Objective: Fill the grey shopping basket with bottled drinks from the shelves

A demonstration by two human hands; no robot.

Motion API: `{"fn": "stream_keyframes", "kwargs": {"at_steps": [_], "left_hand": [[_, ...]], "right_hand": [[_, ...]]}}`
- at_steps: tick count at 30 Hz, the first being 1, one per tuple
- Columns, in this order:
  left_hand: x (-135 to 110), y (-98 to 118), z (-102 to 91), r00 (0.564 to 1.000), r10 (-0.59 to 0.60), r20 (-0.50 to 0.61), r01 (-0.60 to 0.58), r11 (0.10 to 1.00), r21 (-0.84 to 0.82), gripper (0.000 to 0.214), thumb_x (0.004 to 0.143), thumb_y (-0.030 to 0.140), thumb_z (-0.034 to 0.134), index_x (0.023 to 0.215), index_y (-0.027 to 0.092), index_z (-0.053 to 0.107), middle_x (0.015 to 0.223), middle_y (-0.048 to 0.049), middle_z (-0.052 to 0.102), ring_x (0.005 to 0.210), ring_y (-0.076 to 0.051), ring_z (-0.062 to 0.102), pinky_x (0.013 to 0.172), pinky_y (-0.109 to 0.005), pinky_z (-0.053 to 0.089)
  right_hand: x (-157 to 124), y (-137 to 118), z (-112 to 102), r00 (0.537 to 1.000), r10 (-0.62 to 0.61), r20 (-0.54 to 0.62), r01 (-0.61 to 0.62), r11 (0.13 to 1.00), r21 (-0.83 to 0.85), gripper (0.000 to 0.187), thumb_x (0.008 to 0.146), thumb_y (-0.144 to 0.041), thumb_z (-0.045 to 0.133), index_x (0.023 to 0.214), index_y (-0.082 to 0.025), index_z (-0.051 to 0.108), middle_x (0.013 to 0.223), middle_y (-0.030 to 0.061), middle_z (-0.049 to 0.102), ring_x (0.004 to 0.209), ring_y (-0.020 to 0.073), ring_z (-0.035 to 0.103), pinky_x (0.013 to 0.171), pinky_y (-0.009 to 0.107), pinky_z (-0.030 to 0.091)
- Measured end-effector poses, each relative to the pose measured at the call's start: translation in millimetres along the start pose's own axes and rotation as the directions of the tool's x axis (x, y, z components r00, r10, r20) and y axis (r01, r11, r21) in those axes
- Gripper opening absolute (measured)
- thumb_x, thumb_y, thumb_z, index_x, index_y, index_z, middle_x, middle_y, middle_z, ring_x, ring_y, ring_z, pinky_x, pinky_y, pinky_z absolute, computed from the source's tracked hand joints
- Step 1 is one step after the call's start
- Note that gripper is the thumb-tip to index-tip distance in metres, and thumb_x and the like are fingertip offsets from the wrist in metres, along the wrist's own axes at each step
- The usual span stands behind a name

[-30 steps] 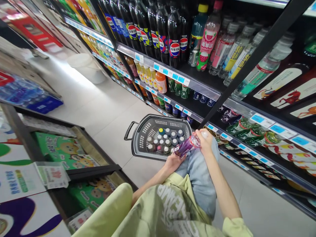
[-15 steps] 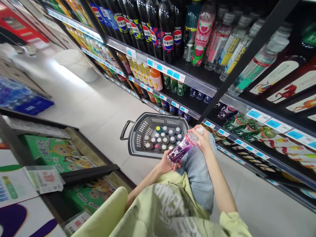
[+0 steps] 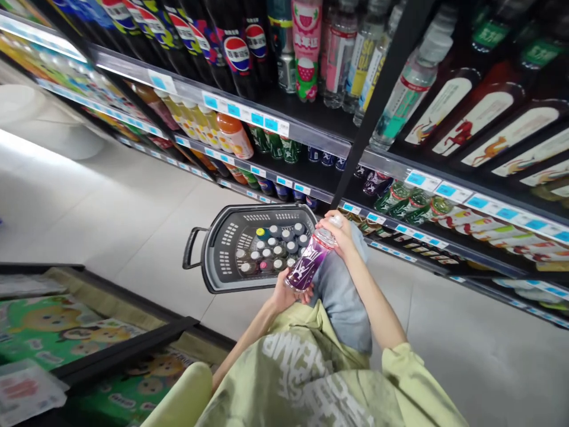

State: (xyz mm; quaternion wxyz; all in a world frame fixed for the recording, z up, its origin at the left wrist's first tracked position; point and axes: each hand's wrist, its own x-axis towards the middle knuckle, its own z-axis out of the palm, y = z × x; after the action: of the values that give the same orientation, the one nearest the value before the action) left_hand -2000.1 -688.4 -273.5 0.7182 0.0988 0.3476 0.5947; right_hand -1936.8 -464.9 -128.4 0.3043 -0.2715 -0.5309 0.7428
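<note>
I hold a purple drink bottle (image 3: 307,264) tilted between both hands, above my knee in blue jeans. My right hand (image 3: 341,232) grips its upper end near the white cap. My left hand (image 3: 284,294) supports the bottom end. Just behind the bottle a dark grey shopping basket (image 3: 213,249) stands on the floor, holding several upright capped bottles (image 3: 272,249).
Dark shelves of drinks run along the right: cola bottles (image 3: 235,50) on top, juice bottles (image 3: 231,136) and cans below, with blue price tags (image 3: 249,115). A low display with green boxes (image 3: 53,329) is at the left. Pale tiled floor (image 3: 111,213) lies between.
The bottle has swung more upright and come slightly closer to me, both hands staying on it. The view has turned right, so the basket and shelves slid left.
</note>
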Motion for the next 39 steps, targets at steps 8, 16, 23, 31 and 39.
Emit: {"fn": "stream_keyframes", "kwargs": {"at_steps": [8,16,23,31,39], "left_hand": [[-4,-5,18.7,0.966,0.237,-0.100,-0.219,0.962,0.162,0.077,0.064,0.075,0.089,0.110,0.015,0.076,0.093,-0.0135,0.079,0.075,-0.026,0.072,0.065,-0.033,0.055],[-12,9,42.8,0.876,0.427,-0.226,-0.268,0.819,0.507,0.064,0.066,0.044,0.097,0.119,0.017,0.074,0.101,-0.0046,0.077,0.087,-0.020,0.067,0.083,-0.031,0.055],[-16,46,43.3,0.826,0.532,-0.184,-0.237,0.625,0.744,0.048,0.093,0.057,0.075,0.117,0.015,0.078,0.111,-0.0110,0.079,0.102,-0.026,0.069,0.090,-0.035,0.058],[-16,154,80.2,0.718,0.696,0.002,-0.255,0.260,0.931,0.057,0.098,0.055,0.065,0.137,0.014,0.068,0.117,-0.0127,0.073,0.100,-0.024,0.068,0.073,-0.030,0.055],[-4,189,109.4,0.805,0.580,0.123,-0.090,-0.087,0.992,0.028,0.085,0.039,0.072,0.105,0.020,0.066,0.079,0.0018,0.064,0.070,-0.017,0.057,0.070,-0.028,0.043]], "right_hand": [[2,4,-1,0.997,-0.043,0.066,0.045,0.998,-0.036,0.044,0.074,-0.054,0.091,0.096,-0.027,0.063,0.071,-0.0028,0.078,0.071,0.0227,0.078,0.070,0.035,0.065],[1,19,9,0.972,0.014,0.235,0.033,0.981,-0.193,0.069,0.067,-0.039,0.098,0.119,-0.029,0.054,0.095,-0.0013,0.083,0.079,0.0195,0.079,0.075,0.035,0.066],[-3,25,8,0.954,-0.056,0.296,0.151,0.939,-0.310,0.077,0.067,-0.032,0.097,0.129,-0.026,0.053,0.092,-0.0032,0.079,0.079,0.0179,0.076,0.077,0.030,0.062],[-7,32,13,0.917,-0.109,0.384,0.246,0.912,-0.328,0.080,0.066,-0.031,0.096,0.135,-0.025,0.057,0.102,-0.0011,0.077,0.089,0.0208,0.074,0.086,0.035,0.063],[-8,31,11,0.822,0.048,0.567,0.204,0.905,-0.372,0.097,0.059,-0.041,0.104,0.141,-0.023,0.055,0.130,0.0071,0.071,0.119,0.0294,0.071,0.107,0.044,0.058]]}}
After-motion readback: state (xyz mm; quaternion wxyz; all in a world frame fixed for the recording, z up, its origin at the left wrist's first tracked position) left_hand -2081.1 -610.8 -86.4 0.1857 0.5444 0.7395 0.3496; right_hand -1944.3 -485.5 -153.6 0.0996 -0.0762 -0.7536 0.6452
